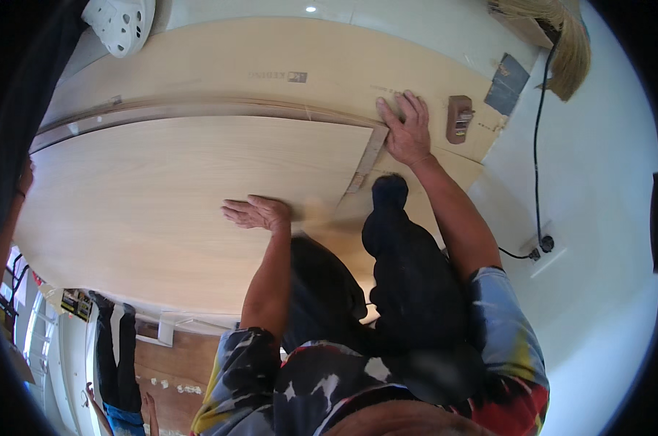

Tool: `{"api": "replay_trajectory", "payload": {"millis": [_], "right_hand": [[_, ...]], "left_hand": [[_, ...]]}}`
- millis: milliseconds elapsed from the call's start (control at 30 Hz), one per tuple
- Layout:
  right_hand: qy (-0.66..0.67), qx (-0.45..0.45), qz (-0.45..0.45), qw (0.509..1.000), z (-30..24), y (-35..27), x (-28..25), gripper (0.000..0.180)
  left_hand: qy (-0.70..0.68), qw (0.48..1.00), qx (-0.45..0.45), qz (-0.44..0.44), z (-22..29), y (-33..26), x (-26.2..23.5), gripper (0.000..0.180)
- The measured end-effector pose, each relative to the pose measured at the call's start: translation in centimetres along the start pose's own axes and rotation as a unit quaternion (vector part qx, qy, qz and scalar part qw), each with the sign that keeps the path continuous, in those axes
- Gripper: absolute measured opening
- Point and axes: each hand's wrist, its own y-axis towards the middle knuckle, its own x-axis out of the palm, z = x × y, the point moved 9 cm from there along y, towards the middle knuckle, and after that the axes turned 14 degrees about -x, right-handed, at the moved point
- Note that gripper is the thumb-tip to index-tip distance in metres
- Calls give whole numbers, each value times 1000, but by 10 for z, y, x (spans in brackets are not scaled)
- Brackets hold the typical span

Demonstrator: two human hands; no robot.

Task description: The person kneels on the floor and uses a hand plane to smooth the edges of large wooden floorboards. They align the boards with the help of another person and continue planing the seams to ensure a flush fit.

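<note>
Evidently bracing: left hand (258,214) flat, fingers apart, on plywood sheet (176,196); right hand (405,131) spread at one o'clock, pinning wooden strip (367,158) against sheet edge.

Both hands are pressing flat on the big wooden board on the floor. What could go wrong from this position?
1. The left hand lies flat on the smooth light board, so it may slide under the person's weight.
2. The right hand rests by the board's corner strip, where fingers might be pinched or catch a splinter.
3. The black cable trails across the floor nearby and could trip someone.
</note>
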Motion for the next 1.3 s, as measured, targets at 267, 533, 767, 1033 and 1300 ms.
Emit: {"api": "replay_trajectory", "payload": {"millis": [267,533,767,1033,1300], "right_hand": [[9,-26,15,1000,-3,-6,14,68],[-2,-55,12,998,6,-19,9,64],[4,-67,46,997,-11,-12,4,57],[158,63,73,983,-10,-20,-2,51],[218,179,12,959,-2,-17,-1,47]], "left_hand": [[2,1000,6,-12,1,2,0,81],[-19,999,21,-43,11,-6,-1,80],[-32,999,-11,-12,5,2,-10,74],[-201,902,380,-37,186,-25,-85,55],[135,761,623,-121,256,-64,-30,65]]}}
